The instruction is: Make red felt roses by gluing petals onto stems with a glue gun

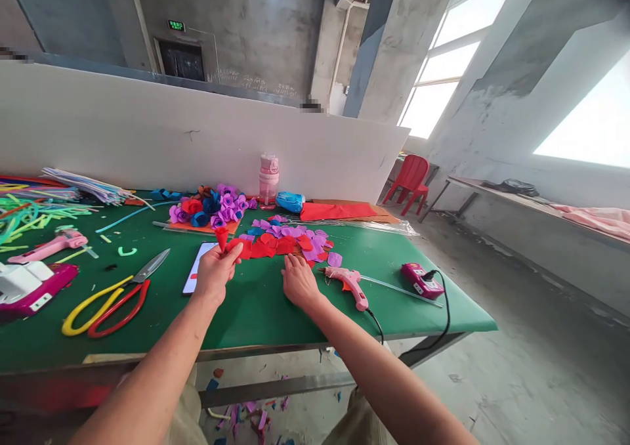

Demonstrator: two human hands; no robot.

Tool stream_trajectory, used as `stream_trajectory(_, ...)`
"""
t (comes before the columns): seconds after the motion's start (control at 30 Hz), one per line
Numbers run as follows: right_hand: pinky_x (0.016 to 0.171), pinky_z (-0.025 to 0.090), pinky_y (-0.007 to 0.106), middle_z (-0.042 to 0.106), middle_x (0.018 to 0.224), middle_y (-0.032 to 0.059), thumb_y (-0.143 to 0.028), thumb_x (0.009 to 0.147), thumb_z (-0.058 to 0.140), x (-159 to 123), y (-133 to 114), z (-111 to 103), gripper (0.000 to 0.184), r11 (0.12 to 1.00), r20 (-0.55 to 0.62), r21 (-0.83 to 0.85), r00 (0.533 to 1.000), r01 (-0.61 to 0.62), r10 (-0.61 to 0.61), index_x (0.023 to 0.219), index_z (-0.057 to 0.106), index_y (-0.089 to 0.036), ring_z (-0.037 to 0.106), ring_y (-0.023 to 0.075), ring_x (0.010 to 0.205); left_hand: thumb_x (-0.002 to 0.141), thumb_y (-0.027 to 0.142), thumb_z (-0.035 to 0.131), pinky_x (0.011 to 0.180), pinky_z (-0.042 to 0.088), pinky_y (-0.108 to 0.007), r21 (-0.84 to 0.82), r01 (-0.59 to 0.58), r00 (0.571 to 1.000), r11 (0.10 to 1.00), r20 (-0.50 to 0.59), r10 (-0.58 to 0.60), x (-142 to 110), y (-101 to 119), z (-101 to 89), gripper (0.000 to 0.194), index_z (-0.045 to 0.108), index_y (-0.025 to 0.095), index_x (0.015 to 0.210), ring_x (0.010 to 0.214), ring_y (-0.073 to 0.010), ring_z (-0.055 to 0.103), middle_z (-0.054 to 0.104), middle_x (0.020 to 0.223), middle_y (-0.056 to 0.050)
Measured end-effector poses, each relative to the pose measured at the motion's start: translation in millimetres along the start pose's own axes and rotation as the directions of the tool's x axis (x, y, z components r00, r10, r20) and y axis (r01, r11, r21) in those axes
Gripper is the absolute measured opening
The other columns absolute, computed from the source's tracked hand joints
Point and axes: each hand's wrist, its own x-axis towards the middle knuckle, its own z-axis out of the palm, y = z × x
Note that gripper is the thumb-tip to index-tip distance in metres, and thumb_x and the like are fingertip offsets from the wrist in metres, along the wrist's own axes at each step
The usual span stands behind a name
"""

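Note:
My left hand (213, 273) is closed, pinching a small red paper flower (221, 236) upright between thumb and fingers. My right hand (299, 281) lies palm down with its fingers stretched out, the tips at the near edge of loose red petals (275, 245); whether they touch one cannot be told. Purple petals (319, 240) lie mixed among the red ones. Just right of that hand is a pink glue gun (348, 282), a clear glue stick sticking out behind it. A phone (195, 268) with a lit screen lies partly behind my left hand.
Scissors (118, 294) with yellow and red handles lie left. Finished paper flowers (216, 205), a pink bottle (268, 182) and red sheets (339, 211) stand along the white board (197, 136). A second glue gun (54, 243) is far left, a power strip (422, 281) right.

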Motion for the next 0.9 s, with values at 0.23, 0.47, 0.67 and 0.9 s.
stream_trajectory(0.23,0.086,0.04,0.035,0.062,0.101,0.0133,-0.016,0.085,0.039,10,-16,0,0.028,0.999,0.001,0.007,0.999,0.04,-0.04,0.103,0.061,-0.013,0.051,0.0238,0.098,0.058,0.035,0.074,0.032,0.017,-0.015,0.024,0.012,1.0,1.0,0.018,-0.012,-3,-1,-0.6,0.03,0.056,0.013,0.068,0.033,-0.0008,0.028,0.049,0.045,0.006)
stream_trajectory(0.47,0.087,0.039,0.034,0.06,0.107,0.0145,-0.013,0.083,0.039,5,-13,10,0.032,1.0,-0.017,-0.023,1.0,0.004,-0.004,0.108,0.058,-0.01,0.051,0.0246,0.099,0.06,0.035,0.073,0.033,0.017,-0.016,0.023,0.007,0.999,1.0,0.04,-0.007,-8,2,-3.2,0.028,0.056,0.013,0.064,0.033,-0.0011,0.028,0.048,0.046,0.005)
stream_trajectory(0.67,0.099,0.03,0.037,0.048,0.129,0.0207,-0.021,0.086,0.041,14,-8,21,0.041,0.999,-0.004,0.031,0.999,-0.032,0.033,0.121,0.05,-0.002,0.04,0.0281,0.12,0.059,0.037,0.073,0.033,0.016,-0.016,0.019,0.011,0.999,1.0,0.037,-0.011,-9,4,-4.8,0.029,0.057,0.013,0.067,0.034,-0.0011,0.028,0.049,0.047,0.005)
stream_trajectory(0.9,0.088,0.039,0.033,0.062,0.106,0.0117,-0.024,0.09,0.033,0,-11,5,0.034,0.996,-0.029,0.09,0.999,-0.025,0.028,0.109,0.059,-0.014,0.053,0.0221,0.101,0.06,0.036,0.072,0.033,0.016,-0.017,0.024,0.009,0.999,1.0,0.053,-0.01,-11,2,1.5,0.028,0.058,0.014,0.068,0.034,-0.0015,0.028,0.048,0.047,0.006)
